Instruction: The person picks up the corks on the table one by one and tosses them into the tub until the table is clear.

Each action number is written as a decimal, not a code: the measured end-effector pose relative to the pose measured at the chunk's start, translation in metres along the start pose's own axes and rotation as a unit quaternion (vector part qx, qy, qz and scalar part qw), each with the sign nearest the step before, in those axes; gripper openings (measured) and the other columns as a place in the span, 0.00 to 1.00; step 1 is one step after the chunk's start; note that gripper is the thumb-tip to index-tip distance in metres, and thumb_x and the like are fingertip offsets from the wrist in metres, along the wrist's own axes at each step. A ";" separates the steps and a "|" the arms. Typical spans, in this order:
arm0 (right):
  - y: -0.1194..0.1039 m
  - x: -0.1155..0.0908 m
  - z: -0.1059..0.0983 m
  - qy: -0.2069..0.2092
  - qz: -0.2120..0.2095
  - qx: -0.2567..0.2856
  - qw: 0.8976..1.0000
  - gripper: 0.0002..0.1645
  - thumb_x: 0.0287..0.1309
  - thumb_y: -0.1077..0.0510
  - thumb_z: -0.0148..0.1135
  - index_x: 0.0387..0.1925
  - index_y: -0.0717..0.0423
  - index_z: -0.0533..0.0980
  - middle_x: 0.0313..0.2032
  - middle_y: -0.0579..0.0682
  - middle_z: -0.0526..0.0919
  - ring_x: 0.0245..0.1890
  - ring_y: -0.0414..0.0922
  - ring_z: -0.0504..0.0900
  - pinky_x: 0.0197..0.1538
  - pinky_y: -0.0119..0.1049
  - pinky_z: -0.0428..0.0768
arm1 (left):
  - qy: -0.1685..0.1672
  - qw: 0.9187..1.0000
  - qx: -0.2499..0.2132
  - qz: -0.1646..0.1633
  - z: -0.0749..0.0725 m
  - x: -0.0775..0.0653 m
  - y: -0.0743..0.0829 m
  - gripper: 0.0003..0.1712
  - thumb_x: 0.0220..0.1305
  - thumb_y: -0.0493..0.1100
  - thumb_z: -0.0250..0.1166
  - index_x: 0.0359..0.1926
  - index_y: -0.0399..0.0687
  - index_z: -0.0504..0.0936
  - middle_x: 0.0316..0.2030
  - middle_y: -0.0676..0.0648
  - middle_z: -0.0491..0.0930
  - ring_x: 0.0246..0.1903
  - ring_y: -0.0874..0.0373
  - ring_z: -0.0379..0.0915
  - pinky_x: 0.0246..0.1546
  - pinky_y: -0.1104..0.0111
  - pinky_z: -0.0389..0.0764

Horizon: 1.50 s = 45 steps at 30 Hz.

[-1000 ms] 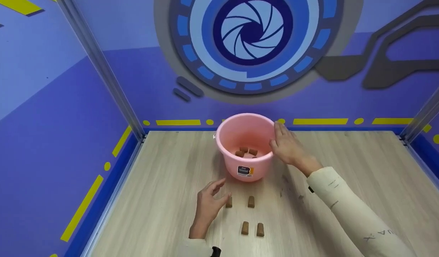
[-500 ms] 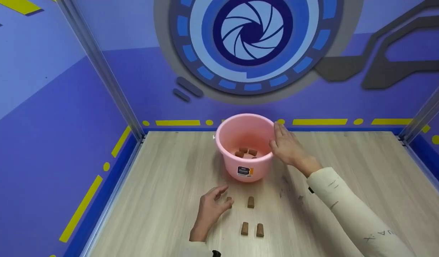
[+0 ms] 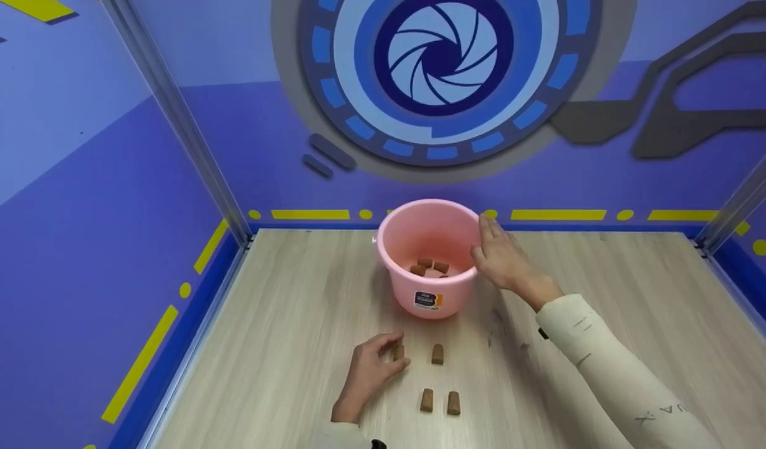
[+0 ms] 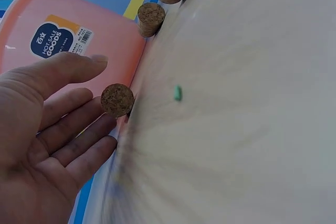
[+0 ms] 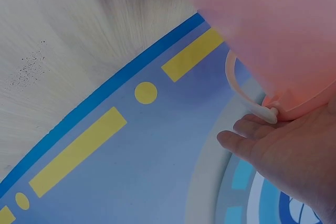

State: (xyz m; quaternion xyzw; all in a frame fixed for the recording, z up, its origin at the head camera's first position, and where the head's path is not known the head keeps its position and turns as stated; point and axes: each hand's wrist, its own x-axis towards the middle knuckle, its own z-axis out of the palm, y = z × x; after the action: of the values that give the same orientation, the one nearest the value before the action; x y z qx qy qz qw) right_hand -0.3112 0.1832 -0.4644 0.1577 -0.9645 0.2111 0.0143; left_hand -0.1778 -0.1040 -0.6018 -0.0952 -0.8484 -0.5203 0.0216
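1. I'm holding the left hand [image 3: 368,373] around a cork [image 3: 399,353] on the bench [image 3: 283,349], thumb and fingers spreading to either side in a loose, released shape (from this far off, I can't tell whether a fingertip is touching it).
2. That cork is lying in front of the pink bucket [image 3: 459,299], toward its left side, and its round end is facing my left wrist camera.
3. With the right hand [image 3: 506,259] I'm grasping the bucket's right rim, the fingers running along the outside, just beside the pale handle [image 5: 231,80].
4. The bucket is standing upright near the back wall [image 3: 295,174], its label [image 3: 428,300] facing my way, and several corks [image 3: 418,270] are lying on its floor.
5. A second cork [image 3: 437,354] is lying to the right of the first, and two more corks [image 3: 427,400] are lying side by side, closer to me.
6. On the left wrist view I'm also seeing a small green thing [image 4: 178,93] on the bench, too blurred to identify.
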 end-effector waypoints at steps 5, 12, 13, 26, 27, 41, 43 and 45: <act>0.000 0.000 -0.001 0.003 -0.007 -0.002 1.000 0.43 0.71 0.46 0.35 0.73 0.69 0.37 0.74 0.65 0.42 0.73 0.60 0.43 0.71 0.58 0.46 | 0.000 0.999 0.028 0.018 0.001 0.000 0.000 0.25 0.51 0.40 0.75 0.52 0.44 0.83 0.49 0.51 0.82 0.50 0.57 0.78 0.53 0.64 0.77; 0.000 -0.001 -0.001 0.002 -0.002 0.004 1.000 0.44 0.71 0.45 0.35 0.74 0.68 0.37 0.74 0.64 0.41 0.73 0.60 0.42 0.71 0.58 0.45 | -0.008 0.998 0.055 0.022 0.003 -0.001 0.001 0.25 0.51 0.38 0.75 0.53 0.45 0.83 0.49 0.52 0.82 0.50 0.58 0.77 0.52 0.64 0.77; 0.000 -0.001 0.000 0.002 -0.001 0.005 1.000 0.44 0.71 0.45 0.35 0.74 0.68 0.37 0.74 0.64 0.41 0.73 0.60 0.41 0.71 0.58 0.44 | -0.010 0.998 0.055 0.020 0.003 -0.001 0.001 0.25 0.51 0.38 0.75 0.53 0.45 0.83 0.49 0.53 0.82 0.50 0.59 0.77 0.52 0.64 0.77; -0.001 -0.002 0.000 -0.001 -0.001 0.006 1.000 0.44 0.72 0.44 0.34 0.74 0.68 0.36 0.74 0.64 0.41 0.73 0.60 0.41 0.71 0.58 0.45 | -0.003 0.998 0.058 0.027 0.003 -0.002 -0.002 0.22 0.54 0.33 0.71 0.53 0.46 0.83 0.48 0.54 0.82 0.50 0.61 0.77 0.52 0.66 0.77; -0.001 -0.002 0.000 -0.001 -0.001 0.007 1.000 0.44 0.71 0.44 0.34 0.74 0.68 0.36 0.74 0.64 0.41 0.73 0.60 0.41 0.71 0.57 0.45 | -0.001 0.998 0.061 0.029 0.003 -0.002 -0.002 0.22 0.54 0.33 0.71 0.52 0.46 0.83 0.48 0.54 0.82 0.50 0.61 0.77 0.52 0.65 0.77; 0.002 -0.001 0.001 0.005 -0.003 0.014 1.000 0.43 0.71 0.46 0.35 0.74 0.68 0.37 0.74 0.64 0.42 0.73 0.60 0.42 0.71 0.57 0.45 | 0.002 0.996 0.080 0.041 0.004 -0.001 -0.002 0.21 0.53 0.33 0.71 0.50 0.47 0.84 0.47 0.56 0.83 0.49 0.61 0.77 0.52 0.63 0.77; 0.002 -0.001 0.002 0.006 0.000 0.013 1.000 0.43 0.70 0.46 0.35 0.74 0.68 0.37 0.74 0.64 0.43 0.73 0.59 0.42 0.71 0.57 0.45 | 0.002 0.996 0.079 0.038 0.004 -0.002 -0.002 0.21 0.53 0.33 0.71 0.50 0.47 0.85 0.46 0.56 0.83 0.49 0.62 0.77 0.52 0.64 0.77; 0.001 -0.002 0.002 0.007 0.000 0.013 1.000 0.43 0.70 0.46 0.35 0.74 0.68 0.37 0.74 0.65 0.43 0.73 0.60 0.43 0.71 0.57 0.45 | 0.002 0.996 0.079 0.036 0.005 -0.002 -0.002 0.21 0.53 0.33 0.71 0.50 0.47 0.85 0.46 0.56 0.83 0.49 0.62 0.77 0.52 0.64 0.77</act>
State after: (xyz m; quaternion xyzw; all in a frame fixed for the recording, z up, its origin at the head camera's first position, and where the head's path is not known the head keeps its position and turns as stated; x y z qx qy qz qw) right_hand -0.3101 0.1841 -0.4670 0.1569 -0.9615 0.2249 0.0188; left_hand -0.1758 -0.1006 -0.6057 -0.1225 -0.8830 -0.4503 0.0490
